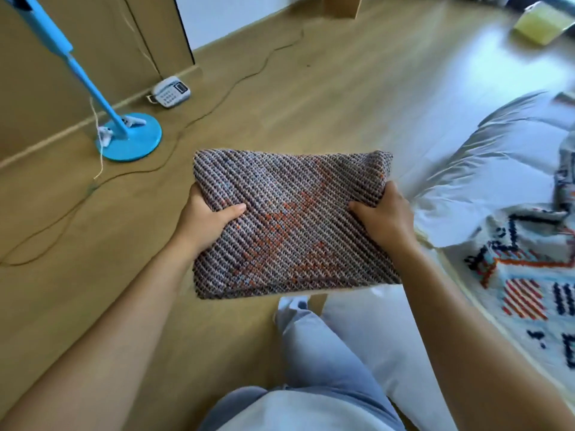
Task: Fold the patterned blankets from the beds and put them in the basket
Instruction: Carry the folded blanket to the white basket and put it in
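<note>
both hands, left [203, 220] & right [384, 217], grip folded blanket [289, 225] by its sides; no legible text.

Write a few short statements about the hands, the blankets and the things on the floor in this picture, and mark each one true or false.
1. The left hand and the right hand grip the folded blanket, one at each side. True.
2. The folded blanket already lies in the basket. False: it is held in the air above the floor, and no basket is in view.
3. A second patterned blanket lies spread on the bed. True.
4. The telephone stands on the bed. False: it is on the floor by the wall.
</note>
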The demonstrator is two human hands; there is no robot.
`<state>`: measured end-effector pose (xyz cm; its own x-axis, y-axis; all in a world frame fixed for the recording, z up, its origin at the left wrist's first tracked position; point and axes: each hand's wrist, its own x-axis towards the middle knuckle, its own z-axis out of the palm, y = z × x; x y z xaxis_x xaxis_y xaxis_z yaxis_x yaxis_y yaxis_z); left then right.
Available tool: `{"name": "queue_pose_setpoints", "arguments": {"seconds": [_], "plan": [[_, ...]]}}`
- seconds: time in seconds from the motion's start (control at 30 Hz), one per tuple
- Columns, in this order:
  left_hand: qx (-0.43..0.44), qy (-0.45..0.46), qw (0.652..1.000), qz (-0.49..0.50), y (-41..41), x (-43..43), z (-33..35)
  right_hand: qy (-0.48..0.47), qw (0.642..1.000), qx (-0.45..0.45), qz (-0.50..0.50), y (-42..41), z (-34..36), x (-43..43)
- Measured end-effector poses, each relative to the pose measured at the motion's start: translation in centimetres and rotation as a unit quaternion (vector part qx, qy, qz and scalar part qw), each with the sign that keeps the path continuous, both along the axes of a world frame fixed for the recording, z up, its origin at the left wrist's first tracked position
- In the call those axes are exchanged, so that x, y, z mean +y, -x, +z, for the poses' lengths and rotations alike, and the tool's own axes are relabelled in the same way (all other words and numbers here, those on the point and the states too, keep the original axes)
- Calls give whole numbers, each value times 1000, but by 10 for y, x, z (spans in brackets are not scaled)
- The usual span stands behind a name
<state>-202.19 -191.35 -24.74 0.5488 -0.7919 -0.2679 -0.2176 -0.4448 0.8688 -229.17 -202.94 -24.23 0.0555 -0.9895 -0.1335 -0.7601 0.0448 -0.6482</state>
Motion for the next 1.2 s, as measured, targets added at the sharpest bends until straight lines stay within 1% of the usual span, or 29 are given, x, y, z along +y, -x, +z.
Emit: {"name": "queue_pose_setpoints", "arguments": {"seconds": [0.17,0.27,0.53,0.73,0.93,1.2], "plan": [[11,8,998,-65,14,-136,3,27,996,-7,-81,22,5,-96],[16,3,995,-94,23,-211,7,26,995,4,-100,36,7,-155],[27,22,984,-173,47,-405,16,49,984,-6,-169,65,16,-306],[32,28,966,-253,61,-563,11,38,965,-32,-256,80,10,-421],[19,22,944,-329,80,-718,19,25,938,-30,-344,92,13,-529],[23,28,921,-389,150,-890,14,29,911,-39,-409,148,9,-663]]}}
